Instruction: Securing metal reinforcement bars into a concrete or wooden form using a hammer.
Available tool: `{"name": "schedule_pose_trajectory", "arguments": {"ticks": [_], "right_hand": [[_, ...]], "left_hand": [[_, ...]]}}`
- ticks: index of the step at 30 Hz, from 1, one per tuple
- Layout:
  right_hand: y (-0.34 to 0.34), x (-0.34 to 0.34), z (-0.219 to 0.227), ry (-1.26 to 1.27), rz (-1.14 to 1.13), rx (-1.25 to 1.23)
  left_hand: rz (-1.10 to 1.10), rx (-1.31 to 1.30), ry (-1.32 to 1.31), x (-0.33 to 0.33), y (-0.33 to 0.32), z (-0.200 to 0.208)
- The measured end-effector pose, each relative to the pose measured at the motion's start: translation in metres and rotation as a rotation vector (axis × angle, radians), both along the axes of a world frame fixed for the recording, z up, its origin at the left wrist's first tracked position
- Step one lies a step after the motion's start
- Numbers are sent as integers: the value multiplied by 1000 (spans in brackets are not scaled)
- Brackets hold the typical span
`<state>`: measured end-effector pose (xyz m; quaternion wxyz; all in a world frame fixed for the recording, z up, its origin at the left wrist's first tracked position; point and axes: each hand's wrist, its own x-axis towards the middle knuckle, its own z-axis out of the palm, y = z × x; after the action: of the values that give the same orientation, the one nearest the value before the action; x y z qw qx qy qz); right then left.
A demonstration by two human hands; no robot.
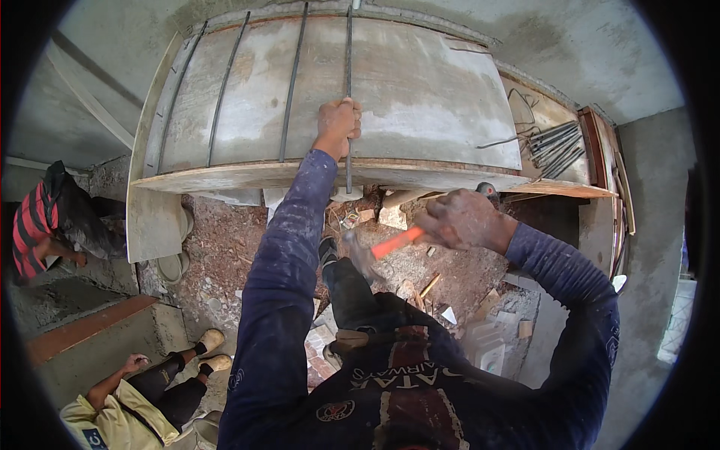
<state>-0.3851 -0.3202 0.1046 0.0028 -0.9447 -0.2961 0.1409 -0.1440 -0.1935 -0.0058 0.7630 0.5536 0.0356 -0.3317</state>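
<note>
My left hand (339,129) is closed round a steel rod (349,67), which lies front to back across a plywood panel (420,97). The rod's near end sticks out past the panel's front edge. In my right hand (466,219) is a hammer (397,242) with an orange handle, held in front of the panel; its metal head points left and is slightly blurred. Several similar rods, among them a rod (292,94) just left of my hand, lie spaced apart across the panel.
A bundle of short rods (556,148) and bent wire rest at the panel's right end. Rubble (217,247) covers the floor below. One person in a striped shirt (34,229) is at the left; another in a yellow top (120,420) sits at the lower left, beside a reddish board (90,328).
</note>
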Motion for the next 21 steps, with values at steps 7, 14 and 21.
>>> {"name": "schedule_pose_trajectory", "arguments": {"ticks": [7,14,21], "right_hand": [[6,-4,2,-71,-61,-37],[-6,7,7,-118,-232,-169],[1,18,4,84,-267,-230]], "left_hand": [[-8,-15,5,0,-3,4],[-7,-36,12,4,-6,4],[-24,-65,10,6,-2,-3]]}}
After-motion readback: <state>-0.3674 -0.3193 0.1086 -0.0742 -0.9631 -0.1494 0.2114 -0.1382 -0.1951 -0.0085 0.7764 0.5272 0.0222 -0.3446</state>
